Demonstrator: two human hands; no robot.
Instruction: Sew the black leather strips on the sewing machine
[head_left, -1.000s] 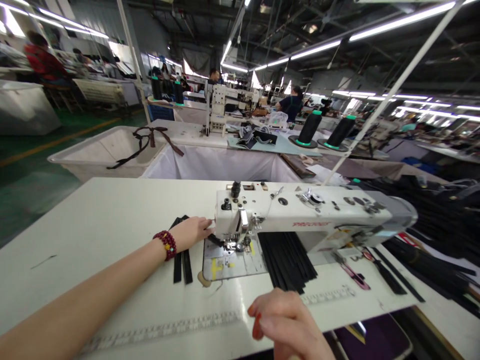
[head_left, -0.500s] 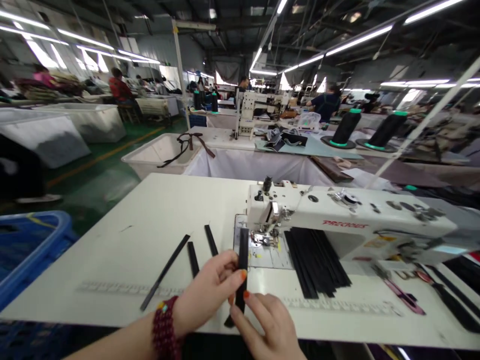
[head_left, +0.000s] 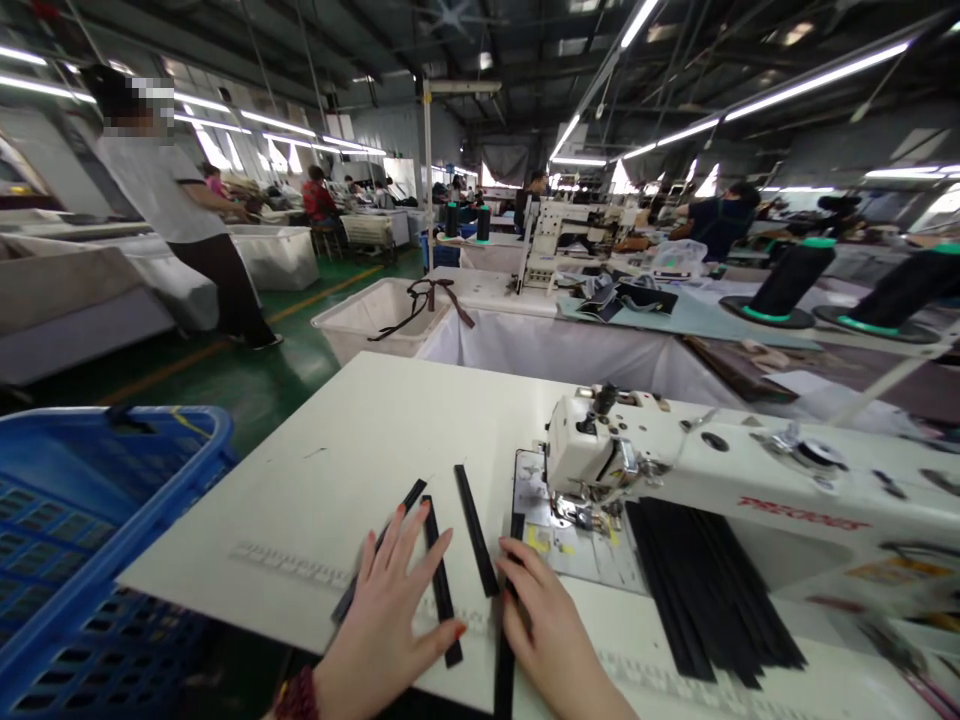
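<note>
My left hand [head_left: 394, 605] lies flat with fingers spread on the white table [head_left: 352, 450], resting over thin black strips [head_left: 474, 525] laid side by side. My right hand [head_left: 551, 630] presses another black strip [head_left: 507, 660] down near the table's front edge, fingers bent on it. The strip runs up toward the needle plate of the white sewing machine [head_left: 750, 480]. A stack of more black strips [head_left: 705, 580] lies under the machine's arm.
A blue plastic crate [head_left: 82, 540] stands at the left of the table. A white bin [head_left: 375, 315] with brown straps and other sewing tables lie beyond. A person [head_left: 180, 210] stands in the left aisle. Black thread cones [head_left: 791, 280] stand at the right.
My view swung left and down. My left hand left the machine's needle area, brought a strip toward me with the right hand, and now lies flat on the strips.
</note>
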